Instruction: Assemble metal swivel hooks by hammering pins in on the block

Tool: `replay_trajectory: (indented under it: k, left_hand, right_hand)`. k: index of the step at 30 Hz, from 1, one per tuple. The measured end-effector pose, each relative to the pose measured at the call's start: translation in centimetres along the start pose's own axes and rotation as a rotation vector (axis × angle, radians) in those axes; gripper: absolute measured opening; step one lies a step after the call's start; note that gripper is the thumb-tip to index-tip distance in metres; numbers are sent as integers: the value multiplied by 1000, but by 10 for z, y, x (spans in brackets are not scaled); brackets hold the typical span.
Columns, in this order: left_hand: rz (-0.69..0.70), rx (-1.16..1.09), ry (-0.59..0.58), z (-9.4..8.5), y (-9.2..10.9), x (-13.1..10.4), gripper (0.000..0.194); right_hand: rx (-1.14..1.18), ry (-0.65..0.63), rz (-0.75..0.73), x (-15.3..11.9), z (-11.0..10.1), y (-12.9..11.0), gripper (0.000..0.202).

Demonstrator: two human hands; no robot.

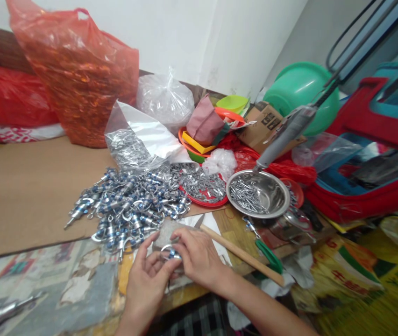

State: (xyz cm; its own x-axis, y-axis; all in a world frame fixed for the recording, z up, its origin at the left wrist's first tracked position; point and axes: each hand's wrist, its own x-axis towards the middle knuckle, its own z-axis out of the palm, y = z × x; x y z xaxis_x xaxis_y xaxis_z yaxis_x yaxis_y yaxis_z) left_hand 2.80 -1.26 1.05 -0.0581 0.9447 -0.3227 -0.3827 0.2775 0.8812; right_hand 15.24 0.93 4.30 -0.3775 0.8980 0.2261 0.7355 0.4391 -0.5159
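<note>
Between the fingertips of both hands is a small metal fitting (174, 254) with blue bands and a curved, hook-like part. My left hand (147, 279) pinches it from the left, thumb pressed against the near side. From the right, my right hand (199, 254) closes on it with bent fingers; its lower end is partly hidden. A grey block (168, 229) lies just beyond the fingers. Beside my right hand rests a tool with a long wooden handle (243, 256) and a grey pointed end. Similar blue-banded fittings (129, 205) are heaped beyond my hands.
A steel bowl (279, 205) holds metal pins, and a red dish (208, 201) holds small metal parts. A grey-handled tool (290, 128) slants down to the bowl. Green handles (269, 257) lie near the table edge. Filled bags (87, 79) stand along the wall.
</note>
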Motion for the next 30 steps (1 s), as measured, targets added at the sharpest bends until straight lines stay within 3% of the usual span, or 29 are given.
replay_trajectory:
  k: [5, 8, 11, 13, 16, 19, 22, 26, 30]
  left_hand:
    - [5, 10, 6, 1, 1, -2, 72]
    - [7, 20, 5, 1, 2, -2, 72]
    - [14, 41, 10, 1, 3, -2, 72]
    - [16, 57, 9, 1, 3, -2, 72]
    - [19, 69, 7, 1, 3, -3, 71]
    - [25, 71, 10, 1, 3, -3, 71]
    - [41, 65, 14, 3, 4, -2, 71]
    - [47, 73, 13, 4, 3, -2, 71]
    - [44, 62, 2, 2, 2, -2, 73]
  right_hand:
    - [-233, -127, -18, 4, -9, -5, 20]
    - [-243, -121, -26, 4, -8, -5, 18]
    - [-66, -52, 31, 0, -10, 2, 17]
    - [48, 69, 123, -6, -18, 16, 17]
    - [-72, 202, 273, -21, -34, 47, 18]
    - [-277, 16, 304, -41, -42, 77, 26]
    - [-263, -98, 285, -55, -40, 89, 24]
    - [-149, 91, 253, -56, -47, 74, 21]
    - [-47, 213, 22, -55, -65, 40, 34]
